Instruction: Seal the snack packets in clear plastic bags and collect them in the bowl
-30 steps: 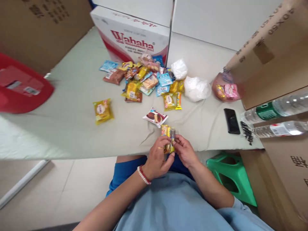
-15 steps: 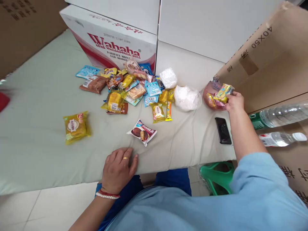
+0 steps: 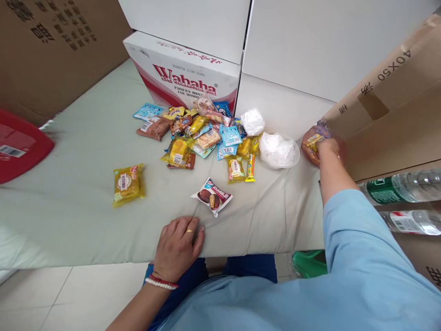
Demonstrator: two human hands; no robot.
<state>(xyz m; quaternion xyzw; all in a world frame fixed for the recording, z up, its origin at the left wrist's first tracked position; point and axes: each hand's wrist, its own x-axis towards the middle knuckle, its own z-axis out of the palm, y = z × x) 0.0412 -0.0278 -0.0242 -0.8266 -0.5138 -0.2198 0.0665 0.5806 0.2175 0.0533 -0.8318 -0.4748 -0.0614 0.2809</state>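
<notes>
Right hand (image 3: pixel 328 148): arm stretched out to the far right side of the table (image 3: pixel 76 207). Fingers curl down and seem pinched on the end of a yellow packet (image 3: pixel 313 140). The packet sits at the mouth of a pink see-through bag (image 3: pixel 308 154), partly inside it. The bag leans against the foot of a tilted cardboard box (image 3: pixel 389 101), which probably props it up and keeps its mouth facing the hand.

Left hand (image 3: pixel 177 246): flat, palm down on the near table edge, fingers spread, holding nothing. There is a ring on one finger and a red and white bracelet (image 3: pixel 161 281) at the wrist. It likely braces the body during the long reach to the right.

Just beyond the left hand lies a chocolate pie packet (image 3: pixel 212 197), on its own. A yellow cake packet (image 3: pixel 128 184) lies well apart to the left. The snack pile (image 3: pixel 206 133) is heaped loosely mid-table in front of the Wahaha carton (image 3: pixel 186 76). Crumpled white plastic bags (image 3: pixel 279 149) sit between the pile and the pink bag.

Hard to make out:
- The back of the right hand hides its fingertips, so the hold is judged from the curl alone.
- The pink bag's contents read only as yellow and pink blurs.
- The blue sleeve (image 3: pixel 361 257) covers the table corner beneath it.
- Two water bottles (image 3: pixel 403 184) are cut off at the right edge.
- A red object (image 3: pixel 20 142) is cut off at the left, and its kind is unclear.
- Only a sliver of a green stool (image 3: pixel 308 264) shows under the table.
</notes>
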